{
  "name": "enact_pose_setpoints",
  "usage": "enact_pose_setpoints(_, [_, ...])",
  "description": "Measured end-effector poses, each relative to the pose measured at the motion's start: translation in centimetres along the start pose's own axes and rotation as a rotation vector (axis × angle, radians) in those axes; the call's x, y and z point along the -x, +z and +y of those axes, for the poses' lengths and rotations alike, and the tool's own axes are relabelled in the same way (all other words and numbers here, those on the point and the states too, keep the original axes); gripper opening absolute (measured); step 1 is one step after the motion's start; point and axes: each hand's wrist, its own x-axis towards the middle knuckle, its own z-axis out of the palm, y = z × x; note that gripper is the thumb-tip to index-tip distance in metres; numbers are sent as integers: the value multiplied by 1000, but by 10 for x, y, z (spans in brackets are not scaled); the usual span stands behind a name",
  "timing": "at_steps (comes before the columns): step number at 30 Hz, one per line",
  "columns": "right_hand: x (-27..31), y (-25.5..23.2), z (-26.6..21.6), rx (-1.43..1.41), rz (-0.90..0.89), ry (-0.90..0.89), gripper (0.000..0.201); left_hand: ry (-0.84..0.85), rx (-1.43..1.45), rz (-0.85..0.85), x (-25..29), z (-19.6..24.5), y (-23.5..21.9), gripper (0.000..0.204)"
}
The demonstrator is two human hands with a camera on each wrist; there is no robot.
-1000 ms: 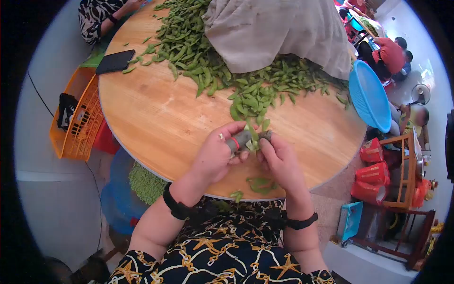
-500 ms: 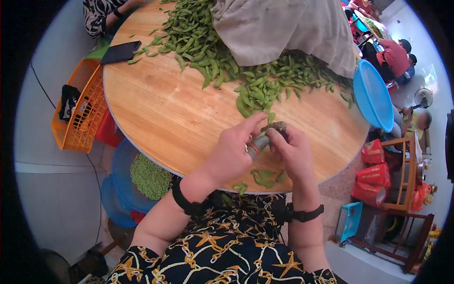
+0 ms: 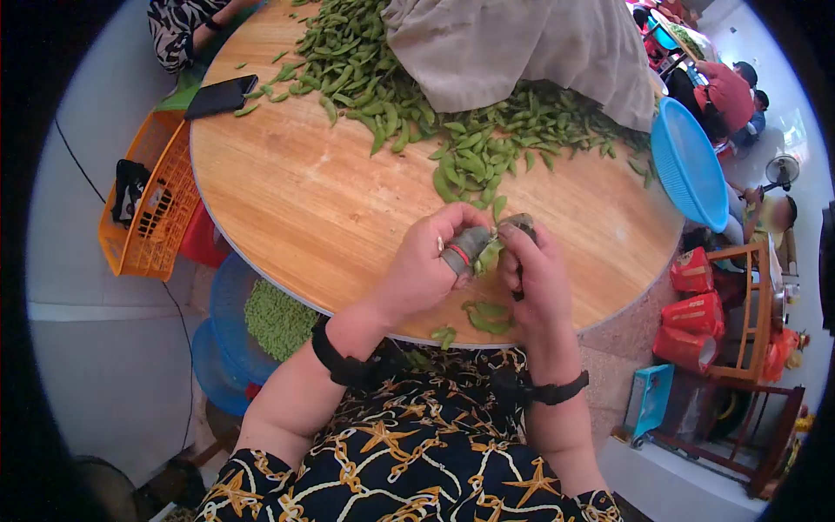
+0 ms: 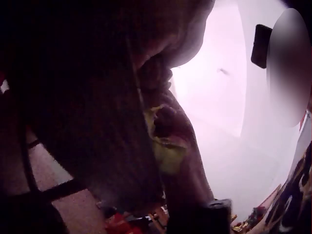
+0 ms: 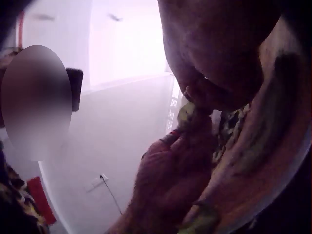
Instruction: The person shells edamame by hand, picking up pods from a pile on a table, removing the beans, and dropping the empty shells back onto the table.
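Note:
Over the near part of the table, both hands meet at a green edamame pod (image 3: 490,255). The left hand (image 3: 416,270) pinches its left side; a grey finger cover (image 3: 459,255) with a red band sits on one digit. From the other side the right hand (image 3: 541,277) grips it, a dark cover (image 3: 519,223) on its digit. In the dim left wrist view the pod (image 4: 169,155) shows yellow-green; the right wrist view shows it (image 5: 185,114) between the fingertips. Several loose pods (image 3: 487,318) lie on the wood below the hands.
A large heap of pods (image 3: 374,78) lies at the back of the round table (image 3: 278,200), partly under a grey cloth (image 3: 522,52). A phone (image 3: 221,97) rests at left, a blue basket (image 3: 689,163) at right. Shelled beans (image 3: 278,320) fill a blue tub below.
Half a second ago the left index finger stretched toward the heap; now it is drawn in and both hands pinch a pod. The pod held a second ago is no longer in the hands.

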Motion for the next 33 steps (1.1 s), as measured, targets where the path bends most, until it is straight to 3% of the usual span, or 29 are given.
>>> enact_pose_setpoints(1, [2,1,-1,87,-1,-66,12,-75,141,-35,0,-1,0,14])
enact_pose_setpoints(5, [6,4,-4,301,29,-180,14,-38,207,1,-2,-2,3,16])
enact_pose_setpoints(8, [6,6,-5,408,88,-265,14,-117,311,-73,0,-2,-1,18])
enact_pose_setpoints(10, [8,9,-10,439,143,-302,14,-259,614,-54,2,0,-1,21])
enact_pose_setpoints(14, [9,6,-13,629,189,-432,14,-242,485,-220,0,-9,-8,23])
enact_pose_setpoints(17, [16,5,-11,702,140,-449,14,-255,406,-183,0,-6,-11,17])
enact_pose_setpoints(19, [20,6,-9,696,139,-455,14,-255,73,-146,0,-6,-9,15])
enact_pose_setpoints(21, [21,6,-10,690,138,-464,14,-260,26,-121,0,-4,-8,16])
enact_pose_setpoints(23, [23,1,-16,451,196,-344,14,-262,-18,-96,0,-2,-8,17])
enact_pose_setpoints(24, [23,-15,-25,445,49,-248,11,-234,24,-4,0,-1,-10,18])
enact_pose_setpoints(25, [23,-19,-36,449,48,-246,11,-207,66,90,1,0,-11,19])
enact_pose_setpoints(27, [17,-16,-57,1139,-468,-145,18,-188,215,145,-2,0,-14,21])
enact_pose_setpoints(28, [2,-17,-49,1290,-344,-319,23,-164,359,196,-3,0,-15,23])
enact_pose_setpoints(29, [-13,-19,-44,1291,-339,-317,23,-166,360,191,-4,-1,-16,23])
enact_pose_setpoints(31, [-37,-20,-39,1584,-59,-581,20,-142,399,254,-4,-2,-17,27])
enact_pose_setpoints(33, [-41,-13,-38,1688,-74,-560,20,-130,379,244,-4,-4,-17,27])
